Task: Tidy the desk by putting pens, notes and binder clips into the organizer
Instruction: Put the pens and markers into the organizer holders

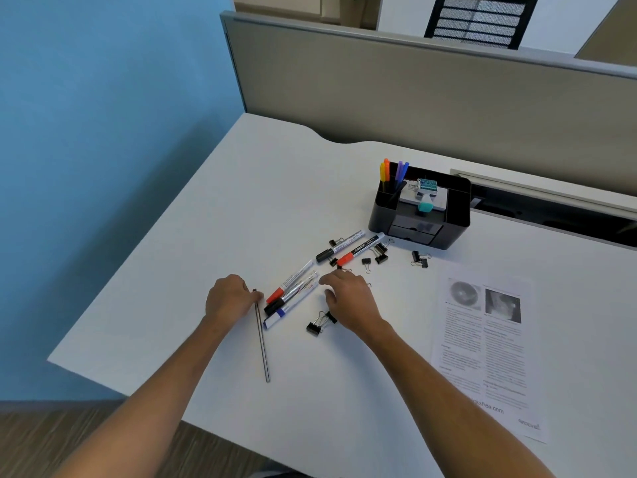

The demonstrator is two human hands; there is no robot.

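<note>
My left hand point(229, 298) lies knuckles up on the white desk point(241, 201), its fingers curled at the upper end of a thin grey pencil point(262, 343). My right hand point(348, 300) hovers with spread fingers just right of three markers point(293, 293) with red, black and blue ends, holding nothing. Two more markers point(348, 247), one black-capped and one red-capped, lie farther back. Several black binder clips point(381, 253) are scattered around them, and one pair point(317, 324) sits under my right wrist. The black organizer point(379, 215) stands behind, with coloured pens point(393, 174) upright in it.
A printed sheet of paper point(489, 339) lies at the right of the desk. A white box and a teal-tipped item point(425, 203) sit in the organizer's middle. A grey partition point(413, 94) closes the back, with a cable slot point(551, 208) at right.
</note>
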